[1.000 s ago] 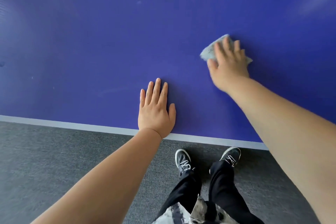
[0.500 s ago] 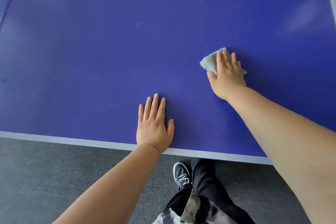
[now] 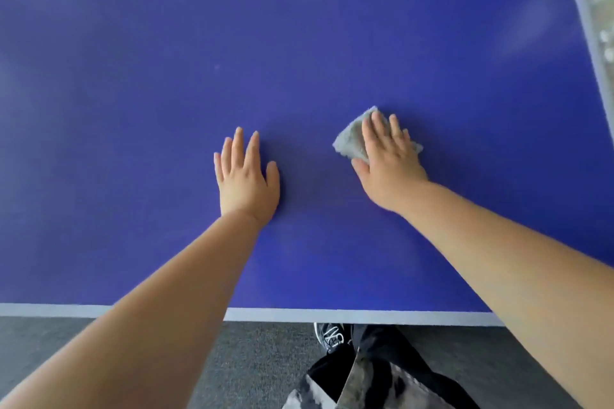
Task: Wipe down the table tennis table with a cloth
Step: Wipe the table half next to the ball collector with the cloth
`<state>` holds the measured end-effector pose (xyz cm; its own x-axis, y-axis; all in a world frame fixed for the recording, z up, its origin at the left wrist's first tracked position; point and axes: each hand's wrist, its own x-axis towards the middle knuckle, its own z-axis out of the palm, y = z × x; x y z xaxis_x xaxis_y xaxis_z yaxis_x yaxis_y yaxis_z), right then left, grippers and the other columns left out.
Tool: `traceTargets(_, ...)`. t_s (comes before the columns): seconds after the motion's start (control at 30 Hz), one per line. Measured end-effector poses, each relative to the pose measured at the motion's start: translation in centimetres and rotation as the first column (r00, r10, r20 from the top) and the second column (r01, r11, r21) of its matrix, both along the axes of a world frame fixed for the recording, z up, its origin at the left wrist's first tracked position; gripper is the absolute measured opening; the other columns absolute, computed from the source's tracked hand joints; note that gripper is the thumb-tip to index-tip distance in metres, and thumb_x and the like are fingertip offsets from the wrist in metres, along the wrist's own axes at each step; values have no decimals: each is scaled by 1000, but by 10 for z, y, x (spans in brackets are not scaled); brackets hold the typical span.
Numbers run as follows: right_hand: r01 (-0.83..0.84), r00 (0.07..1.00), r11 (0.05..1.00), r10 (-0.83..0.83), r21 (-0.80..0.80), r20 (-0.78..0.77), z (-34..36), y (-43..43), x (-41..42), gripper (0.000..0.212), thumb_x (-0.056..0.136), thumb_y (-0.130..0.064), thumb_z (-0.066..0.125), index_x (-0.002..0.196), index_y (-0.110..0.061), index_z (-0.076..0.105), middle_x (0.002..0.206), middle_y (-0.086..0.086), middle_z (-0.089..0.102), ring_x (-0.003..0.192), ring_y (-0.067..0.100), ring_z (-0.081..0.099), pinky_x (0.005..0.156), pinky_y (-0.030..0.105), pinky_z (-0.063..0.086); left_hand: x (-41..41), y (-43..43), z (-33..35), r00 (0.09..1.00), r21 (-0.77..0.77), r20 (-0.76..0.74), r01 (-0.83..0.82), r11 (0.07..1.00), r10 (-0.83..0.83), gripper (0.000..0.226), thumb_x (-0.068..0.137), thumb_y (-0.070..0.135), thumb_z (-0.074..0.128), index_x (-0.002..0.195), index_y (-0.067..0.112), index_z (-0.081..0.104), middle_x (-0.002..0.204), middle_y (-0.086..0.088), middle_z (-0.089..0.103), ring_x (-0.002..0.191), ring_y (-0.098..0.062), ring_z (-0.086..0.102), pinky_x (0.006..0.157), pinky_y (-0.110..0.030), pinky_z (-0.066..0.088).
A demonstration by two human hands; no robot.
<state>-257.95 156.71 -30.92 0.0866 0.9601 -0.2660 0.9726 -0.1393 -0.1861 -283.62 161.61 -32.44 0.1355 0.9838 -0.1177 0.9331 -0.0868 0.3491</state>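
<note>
Head view: cloth (image 3: 350, 140) lies under right hand (image 3: 389, 164)

Left grip (image 3: 247, 176) flat, palm down, right grip (image 3: 389, 164) flat, palm down

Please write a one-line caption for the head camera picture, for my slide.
The right hand presses a grey cloth on the blue table tennis table; the left hand rests flat nearby.

On my feed I see the left hand (image 3: 246, 176) and right hand (image 3: 388, 166) on bare forearms (image 3: 166, 309), loose black trousers (image 3: 392, 352), a black lace-up sneaker (image 3: 332, 335) with white laces, and the hem of a mottled grey, white and black top (image 3: 365, 390).
</note>
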Motion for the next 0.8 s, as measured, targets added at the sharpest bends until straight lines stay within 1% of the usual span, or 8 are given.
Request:
traceTargets(0.1, 133, 991, 991, -133, -1, -32, -5, 64, 10, 75, 106, -51, 30, 164, -13, 2, 172, 9, -4, 156, 39, -3, 126, 55, 5, 17, 41, -15, 992, 1, -121, 43, 999, -42, 66, 104, 46, 32, 164, 23, 17, 174, 2, 3, 160, -23, -3, 129, -43, -6)
traceTargets(0.2, -296, 954, 950, 300, 101, -23, -19, 34, -24, 72, 102, -58, 34, 163, -23, 20, 172, 6, 6, 157, 37, 5, 126, 56, 10, 19, 51, -19, 980, 1, -188, 66, 998, -65, 70, 99, 50, 26, 165, 27, 16, 174, 3, 4, 160, -22, -1, 129, -43, -3)
traceTargets(0.33, -677, 710, 719, 695, 159, -114, -21, -61, -55, 61, 103, -48, 46, 159, -27, 35, 172, 3, 14, 157, 33, 12, 126, 53, 16, 21, 50, -12, 986, -3, -160, 55, 998, -55, 70, 97, 46, 29, 164, 27, 21, 174, 1, 8, 160, -24, 2, 129, -44, 0)
traceTargets(0.4, -611, 778, 779, 624, 144, -78, -22, -52, -36, 61, 104, -43, 46, 161, -25, 32, 172, 3, 14, 157, 32, 13, 126, 52, 18, 22, 50, -11, 986, -7, -160, 51, 999, -52, 70, 97, 46, 29, 164, 27, 22, 174, 1, 8, 160, -23, 2, 129, -43, -1)
traceTargets(0.5, -223, 975, 967, 218, 127, 50, -19, 24, 11, 67, 102, -38, 54, 160, -15, 30, 170, 12, 17, 154, 43, 19, 123, 58, 22, 21, 50, -12, 985, -11, -166, 42, 999, -44, 70, 96, 47, 28, 164, 28, 22, 174, 3, 7, 160, -21, 1, 129, -41, -3)
traceTargets(0.63, 182, 983, 983, -181, 32, -32, -8, 127, 50, 77, 103, -51, 40, 163, -12, 12, 171, 13, 4, 156, 41, 5, 125, 55, 10, 21, 51, -14, 984, -19, -174, 35, 999, -38, 70, 96, 45, 31, 164, 29, 22, 174, 5, 7, 160, -20, 0, 129, -40, -3)
traceTargets(0.73, -136, 989, 984, 141, 115, -36, -15, 117, 13, 69, 104, -51, 34, 163, -19, 20, 172, 5, 8, 157, 36, 6, 126, 52, 8, 21, 51, -12, 985, -26, -168, 34, 999, -38, 71, 95, 44, 31, 164, 29, 22, 174, 5, 6, 160, -20, 0, 130, -42, 0)
traceTargets(0.8, -466, 875, 872, 480, 151, -69, -17, 67, -18, 67, 104, -50, 40, 163, -25, 23, 172, 0, 11, 158, 32, 7, 128, 50, 9, 22, 52, -11, 987, -25, -158, 35, 999, -38, 72, 94, 44, 32, 164, 28, 24, 173, 4, 7, 160, -21, 0, 130, -44, 2)
